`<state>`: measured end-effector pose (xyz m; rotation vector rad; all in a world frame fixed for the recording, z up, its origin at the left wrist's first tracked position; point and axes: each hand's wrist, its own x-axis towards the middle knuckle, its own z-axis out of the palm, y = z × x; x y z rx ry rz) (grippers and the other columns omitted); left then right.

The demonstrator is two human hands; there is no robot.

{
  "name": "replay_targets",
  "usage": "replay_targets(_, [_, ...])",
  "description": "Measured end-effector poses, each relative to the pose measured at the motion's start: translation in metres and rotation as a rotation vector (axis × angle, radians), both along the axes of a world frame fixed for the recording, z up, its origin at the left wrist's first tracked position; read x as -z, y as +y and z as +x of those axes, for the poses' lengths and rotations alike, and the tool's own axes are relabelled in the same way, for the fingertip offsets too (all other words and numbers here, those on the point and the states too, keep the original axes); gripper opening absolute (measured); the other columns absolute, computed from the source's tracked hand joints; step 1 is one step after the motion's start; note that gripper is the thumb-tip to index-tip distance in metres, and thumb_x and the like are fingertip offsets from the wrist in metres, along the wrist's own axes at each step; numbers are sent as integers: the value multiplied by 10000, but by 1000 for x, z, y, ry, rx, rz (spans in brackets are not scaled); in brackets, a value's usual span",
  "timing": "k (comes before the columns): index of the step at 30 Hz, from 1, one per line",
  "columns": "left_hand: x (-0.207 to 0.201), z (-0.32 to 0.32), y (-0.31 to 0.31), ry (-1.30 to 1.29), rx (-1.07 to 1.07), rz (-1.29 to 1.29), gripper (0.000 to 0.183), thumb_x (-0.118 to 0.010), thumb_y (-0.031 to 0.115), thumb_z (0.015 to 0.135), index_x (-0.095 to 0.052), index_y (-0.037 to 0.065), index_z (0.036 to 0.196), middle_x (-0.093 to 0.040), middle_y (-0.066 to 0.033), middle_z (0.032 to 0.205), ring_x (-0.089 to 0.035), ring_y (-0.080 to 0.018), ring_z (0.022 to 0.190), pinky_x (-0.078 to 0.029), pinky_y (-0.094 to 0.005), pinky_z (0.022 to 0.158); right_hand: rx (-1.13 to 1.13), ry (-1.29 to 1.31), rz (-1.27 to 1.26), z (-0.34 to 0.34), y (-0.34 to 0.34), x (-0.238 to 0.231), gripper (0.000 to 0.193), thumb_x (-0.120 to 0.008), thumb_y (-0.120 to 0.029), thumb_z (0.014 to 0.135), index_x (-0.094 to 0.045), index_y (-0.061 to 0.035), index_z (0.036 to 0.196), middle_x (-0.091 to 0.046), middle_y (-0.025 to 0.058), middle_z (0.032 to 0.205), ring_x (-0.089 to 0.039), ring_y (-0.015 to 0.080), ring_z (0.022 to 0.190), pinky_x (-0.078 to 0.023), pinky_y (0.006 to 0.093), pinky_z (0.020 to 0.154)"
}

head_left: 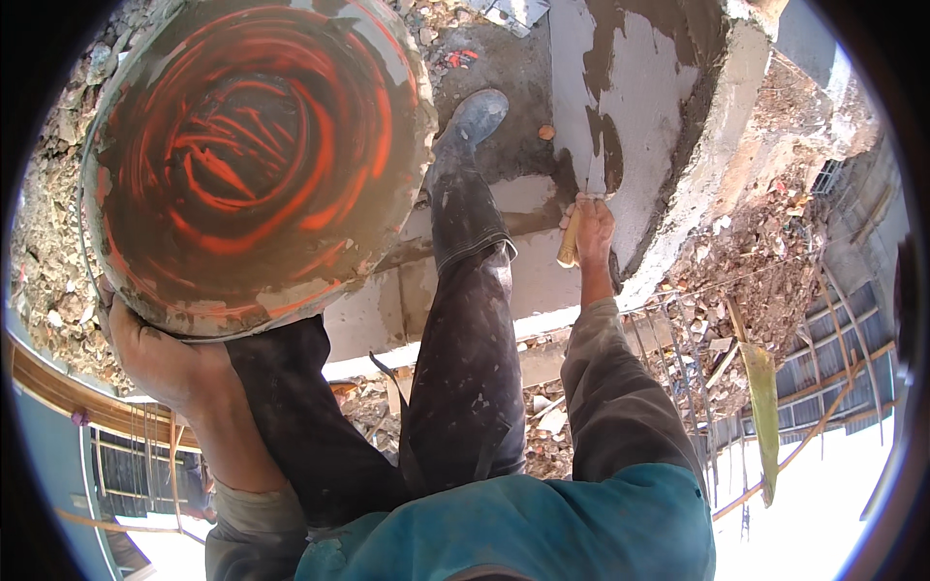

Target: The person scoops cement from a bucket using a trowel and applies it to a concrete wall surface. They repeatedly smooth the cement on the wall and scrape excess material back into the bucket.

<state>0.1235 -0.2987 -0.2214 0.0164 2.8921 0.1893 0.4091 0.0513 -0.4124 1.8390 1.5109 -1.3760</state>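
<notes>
On the left, my left hand grips the lower rim of a round bucket. Its reddish-orange inside is smeared with grey-brown mortar in circular streaks, and a thin wire handle runs along its left side. Most of the left fingers are hidden behind the bucket. My right hand is wrapped round the pale wooden handle of a trowel. The trowel's narrow blade points away from me and lies at the grey mortared surface, among darker wet patches. Whether the blade presses on it I cannot tell.
My boot stands on the mortar-stained ground between bucket and mortared surface. Rubble lies at the left, with more broken masonry at the right. Thin rods and a hanging yellow-green strip are at lower right.
</notes>
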Motion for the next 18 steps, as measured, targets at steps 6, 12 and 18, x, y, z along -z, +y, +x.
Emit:
replay_targets(6, [-1,-1,0,-2,5,2,524,-714,203,716,-553,-75,1131,-572,-206,1135,-529,-361,1099,-401,-384,946,-266,-214,9,3,-1,35,231,-517,-208,897,-545,13,958,-552,67,711,-547,159,494,-490,302,416])
replay_targets(12, [-1,1,-10,-4,5,7,521,-705,203,723,-550,-75,1136,-575,-212,1137,-528,-368,1100,-397,-397,944,-202,-37,138,-46,4,34,221,-538,-184,886,-545,33,929,-560,83,698,-572,167,522,-492,308,441])
replay_targets(18, [-1,-1,-8,-18,-49,24,504,-697,180,722,-552,-71,1135,-577,-199,1135,-526,-365,1112,-401,-399,937,-296,-130,123,-68,-5,22,256,-562,-207,885,-527,44,915,-588,119,672,-606,198,532,-497,333,448])
